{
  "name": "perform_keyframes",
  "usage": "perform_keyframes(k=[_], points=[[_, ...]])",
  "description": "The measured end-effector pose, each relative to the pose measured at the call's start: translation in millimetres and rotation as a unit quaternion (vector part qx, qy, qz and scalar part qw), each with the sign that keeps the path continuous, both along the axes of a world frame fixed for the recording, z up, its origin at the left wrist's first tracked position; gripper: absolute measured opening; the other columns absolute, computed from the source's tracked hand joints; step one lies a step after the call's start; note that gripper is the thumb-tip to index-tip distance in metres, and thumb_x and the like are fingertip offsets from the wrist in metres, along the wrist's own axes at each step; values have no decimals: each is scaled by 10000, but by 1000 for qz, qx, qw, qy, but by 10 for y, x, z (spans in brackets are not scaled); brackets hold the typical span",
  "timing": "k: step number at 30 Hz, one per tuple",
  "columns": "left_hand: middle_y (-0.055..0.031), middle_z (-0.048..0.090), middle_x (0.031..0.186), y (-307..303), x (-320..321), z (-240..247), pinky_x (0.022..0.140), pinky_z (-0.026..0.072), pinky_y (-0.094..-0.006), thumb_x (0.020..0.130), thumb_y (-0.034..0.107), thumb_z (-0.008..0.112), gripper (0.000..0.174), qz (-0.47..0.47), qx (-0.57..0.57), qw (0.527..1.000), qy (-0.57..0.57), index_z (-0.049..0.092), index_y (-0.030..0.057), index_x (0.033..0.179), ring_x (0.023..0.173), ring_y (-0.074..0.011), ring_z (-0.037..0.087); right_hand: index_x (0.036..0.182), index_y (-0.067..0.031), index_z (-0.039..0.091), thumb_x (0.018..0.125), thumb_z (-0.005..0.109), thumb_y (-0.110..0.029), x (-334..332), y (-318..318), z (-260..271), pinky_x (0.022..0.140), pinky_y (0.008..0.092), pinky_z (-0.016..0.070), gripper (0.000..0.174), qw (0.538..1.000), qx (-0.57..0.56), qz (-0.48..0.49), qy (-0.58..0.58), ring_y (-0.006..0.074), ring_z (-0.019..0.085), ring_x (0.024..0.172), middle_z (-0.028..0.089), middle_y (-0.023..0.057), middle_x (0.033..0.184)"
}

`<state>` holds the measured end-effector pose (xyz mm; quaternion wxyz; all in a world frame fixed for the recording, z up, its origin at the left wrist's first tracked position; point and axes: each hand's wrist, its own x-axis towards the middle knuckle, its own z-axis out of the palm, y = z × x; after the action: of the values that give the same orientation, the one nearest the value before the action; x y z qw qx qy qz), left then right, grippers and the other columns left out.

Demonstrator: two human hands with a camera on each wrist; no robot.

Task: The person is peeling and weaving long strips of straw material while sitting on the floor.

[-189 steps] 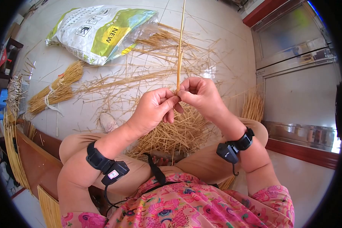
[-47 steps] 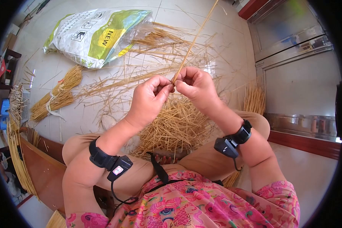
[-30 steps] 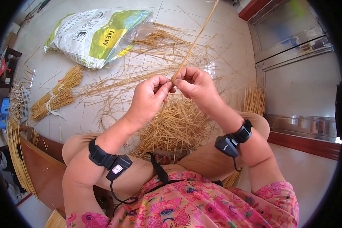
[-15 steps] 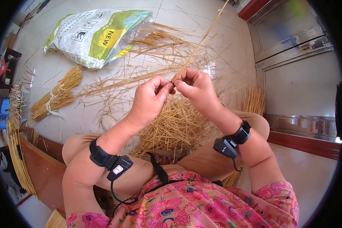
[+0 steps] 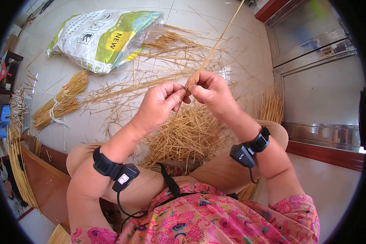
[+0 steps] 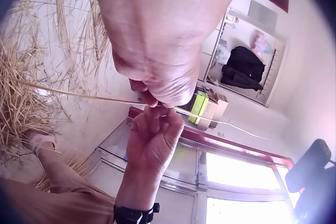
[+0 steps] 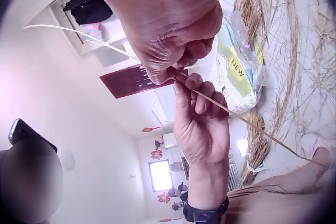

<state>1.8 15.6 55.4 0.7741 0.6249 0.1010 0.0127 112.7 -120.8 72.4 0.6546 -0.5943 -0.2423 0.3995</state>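
Observation:
Both hands meet over the straw pile in the head view, their fingertips pinching one long straw stalk (image 5: 218, 42). My left hand (image 5: 158, 104) holds it with thumb and curled fingers, just below the right hand's grip. My right hand (image 5: 212, 94) pinches the stalk between thumb and fingers; from there it slants up and to the right, out of the frame. In the right wrist view the stalk's lower part (image 7: 252, 124) runs out past the left hand's fingers (image 7: 205, 106). The exact spot where the fingertips meet is partly hidden by the hands.
A heap of cut straw (image 5: 187, 138) lies between the legs. A printed sack (image 5: 103, 38) with straw at its mouth lies ahead. A tied straw bundle (image 5: 61, 99) is at left, with loose stalks scattered across the tiled floor (image 5: 248, 85). A metal-framed cabinet (image 5: 321, 93) stands right.
Several seconds ago the stalk stood nearly upright and looked thicker; now it leans right. In the last half second the fingertips have shifted slightly, both hands still pinching it.

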Motion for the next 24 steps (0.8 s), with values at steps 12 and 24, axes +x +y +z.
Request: perform_keyframes(k=[12, 24], points=[[3, 584, 765, -1, 20, -23, 558, 365, -165, 928, 109, 482, 142, 7, 49, 999, -1, 585, 11, 923, 618, -22, 430, 781, 14, 551, 787, 568, 15, -18, 23, -60, 590, 205, 474, 19, 999, 3, -40, -31, 99, 605, 649, 593, 33, 723], [6, 582, 769, 33, 18, -39, 557, 351, -155, 936, 131, 470, 150, -40, 17, 999, 1, 587, 38, 923, 611, -20, 418, 780, 23, 552, 786, 571, 14, 6, 10, 7, 567, 221, 473, 21, 1000, 7, 4, 27, 122, 610, 632, 592, 45, 699]])
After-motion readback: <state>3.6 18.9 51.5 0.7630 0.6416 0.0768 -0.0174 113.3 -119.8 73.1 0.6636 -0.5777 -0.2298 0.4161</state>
